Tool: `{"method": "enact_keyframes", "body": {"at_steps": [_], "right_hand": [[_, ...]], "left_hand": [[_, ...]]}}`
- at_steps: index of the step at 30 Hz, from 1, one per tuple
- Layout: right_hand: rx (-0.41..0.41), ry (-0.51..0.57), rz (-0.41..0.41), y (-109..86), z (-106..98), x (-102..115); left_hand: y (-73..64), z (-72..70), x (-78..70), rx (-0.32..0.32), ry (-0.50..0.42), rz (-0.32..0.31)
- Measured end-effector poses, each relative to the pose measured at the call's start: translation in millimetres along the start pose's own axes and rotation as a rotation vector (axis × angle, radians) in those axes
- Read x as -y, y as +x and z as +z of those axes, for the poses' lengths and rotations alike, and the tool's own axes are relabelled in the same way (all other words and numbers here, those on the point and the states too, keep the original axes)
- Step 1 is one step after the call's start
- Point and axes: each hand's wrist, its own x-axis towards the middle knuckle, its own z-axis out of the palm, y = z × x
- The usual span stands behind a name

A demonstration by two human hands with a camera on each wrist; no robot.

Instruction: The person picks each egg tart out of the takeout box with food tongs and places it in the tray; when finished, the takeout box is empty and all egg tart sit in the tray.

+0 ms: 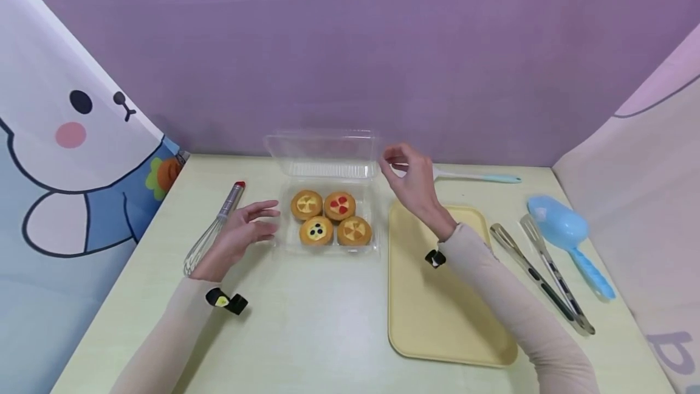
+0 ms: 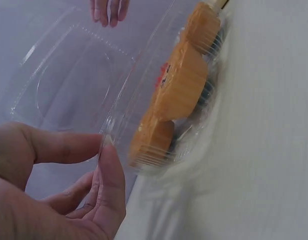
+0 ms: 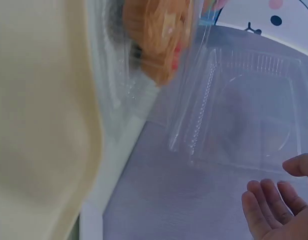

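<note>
A clear plastic clamshell container (image 1: 328, 249) stands with its lid (image 1: 328, 154) raised at the back. Inside its base lie several small tarts, among them one topped with red pieces (image 1: 339, 206) and one with dark dots (image 1: 316, 231). My left hand (image 1: 246, 233) pinches the base's left rim between thumb and forefinger, as the left wrist view (image 2: 68, 185) shows. Beside the lid's right edge is my right hand (image 1: 410, 178), its fingers bent loosely with a gap to the thumb. In the right wrist view that hand (image 3: 284, 210) appears apart from the lid and holds nothing.
A beige tray (image 1: 437, 315) lies under my right forearm. On the left rests a whisk (image 1: 219, 217). Behind the tray is a spatula with a pale blue handle (image 1: 492, 178). Metal tongs (image 1: 541, 278) and a blue scoop (image 1: 563, 227) lie at right. A purple cloth (image 1: 350, 47) hangs behind.
</note>
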Motion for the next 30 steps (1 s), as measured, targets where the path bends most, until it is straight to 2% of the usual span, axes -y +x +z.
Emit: {"method": "enact_keyframes", "body": {"at_steps": [5,13,22,30], "right_hand": [[0.02,0.021,0.058,-0.3,3.6,-7.3],[0.058,0.063,0.172,0.0,13.9,-14.7],[0.096,0.079,0.249,0.0,23.3,-25.6],[0.129,0.206,0.376,-3.7,26.1,-32.4]], "left_hand": [[-13.1,-2.8,3.4,0.033,0.0,0.016],[-28.6,-8.6,8.3,0.064,0.065,-0.012],[-37.0,-10.3,8.9,0.085,0.111,-0.032],[-43.9,-12.1,8.4,0.105,0.136,-0.031]]}}
